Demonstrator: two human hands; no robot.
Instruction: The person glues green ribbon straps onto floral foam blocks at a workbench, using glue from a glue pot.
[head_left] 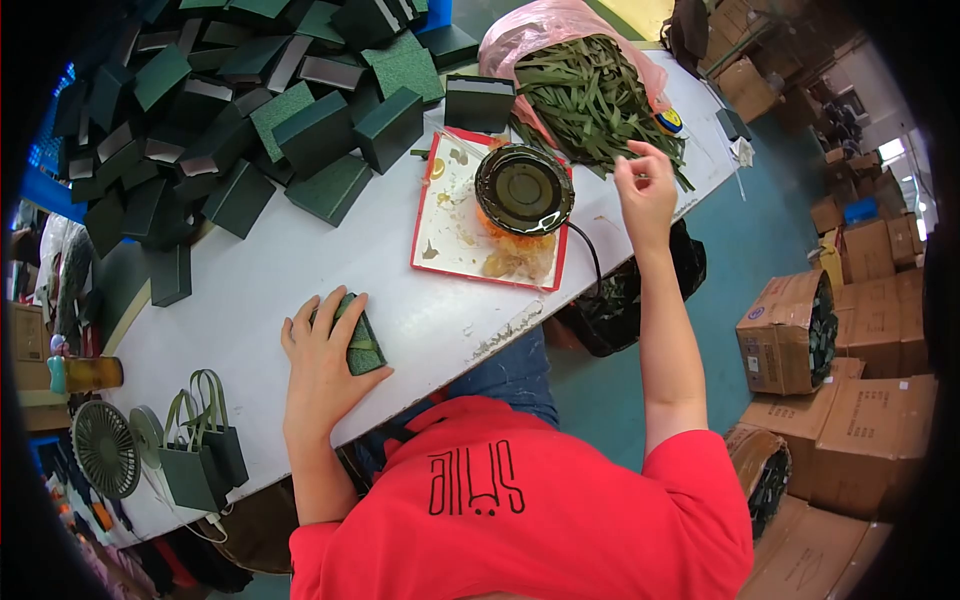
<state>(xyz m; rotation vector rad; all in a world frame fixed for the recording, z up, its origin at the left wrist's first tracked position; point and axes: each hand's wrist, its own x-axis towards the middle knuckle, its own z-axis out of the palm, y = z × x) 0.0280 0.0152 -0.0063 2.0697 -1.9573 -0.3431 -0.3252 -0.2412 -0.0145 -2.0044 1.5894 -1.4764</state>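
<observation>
My left hand [325, 350] lies over a small dark green box [365, 345] on the white table, its fingers and thumb around the box. A green ribbon strip crosses the box top. My right hand [648, 190] is raised at the table's right edge beside a heap of green ribbon strips [585, 95] in a pink plastic bag [510, 35]. Its fingers are curled and pinched together; anything between them is too small to make out. Between my hands, a round black-rimmed pot [523, 190] of dark liquid stands on a red-edged white tray [440, 235] with yellowish residue.
Many dark green boxes [320, 130] are heaped at the table's back left. Green bags with handles [195, 475] and a small fan [104, 450] stand at the left. A black cable [592, 250] runs from the pot over the edge. Cardboard cartons [870, 430] are stacked at the right.
</observation>
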